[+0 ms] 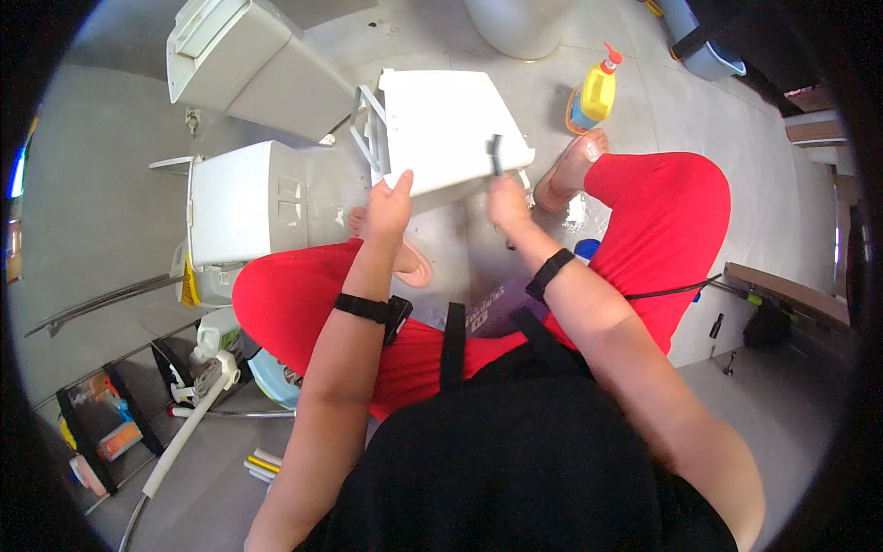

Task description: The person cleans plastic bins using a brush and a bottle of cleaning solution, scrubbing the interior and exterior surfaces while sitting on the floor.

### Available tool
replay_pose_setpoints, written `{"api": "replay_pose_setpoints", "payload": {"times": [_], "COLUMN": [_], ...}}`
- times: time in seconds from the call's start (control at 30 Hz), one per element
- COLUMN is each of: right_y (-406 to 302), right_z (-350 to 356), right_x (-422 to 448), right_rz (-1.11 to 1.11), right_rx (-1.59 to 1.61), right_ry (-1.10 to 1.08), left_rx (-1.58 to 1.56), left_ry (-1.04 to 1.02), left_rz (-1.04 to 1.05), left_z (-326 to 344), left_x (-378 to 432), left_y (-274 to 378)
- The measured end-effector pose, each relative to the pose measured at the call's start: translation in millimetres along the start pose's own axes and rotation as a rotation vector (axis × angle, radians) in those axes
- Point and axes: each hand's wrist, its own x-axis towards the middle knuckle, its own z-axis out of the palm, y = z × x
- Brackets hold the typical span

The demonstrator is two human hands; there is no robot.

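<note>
A white plastic bin (441, 124) lies tilted on the wet floor between my feet, with a grey handle frame (369, 131) at its left side. My left hand (390, 210) grips the bin's near left corner, thumb on top. My right hand (509, 203) is closed around a small dark-headed brush or scraper (495, 153), held over the bin's near right part; motion blur hides its exact kind. Farther right, beyond my foot, stands a yellow pump bottle (597, 96) with a red top and a blue label.
A second white bin (231, 207) and a taller grey-white bin (276, 69) stand left. A white rounded fixture base (521, 31) rises ahead. Behind my left knee are a white-handled hose (186, 421) and a light blue basin (272, 379). Something purple (500, 303) sits between my legs.
</note>
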Motion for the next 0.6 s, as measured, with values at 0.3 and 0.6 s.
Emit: {"api": "replay_pose_setpoints", "payload": {"times": [0.3, 0.6], "right_y": [-24, -90], "right_z": [4, 0], "right_x": [-24, -48], "right_rz": [0.033, -0.161], "right_rx": [0.093, -0.049], "right_ry": [-0.04, -0.154], "left_rx": [0.005, -0.261], "left_ry": [0.114, 0.054], "left_rz": [-0.192, -0.208], "left_z": [0, -20], "left_x": [-1, 33], "left_y": [14, -11]}}
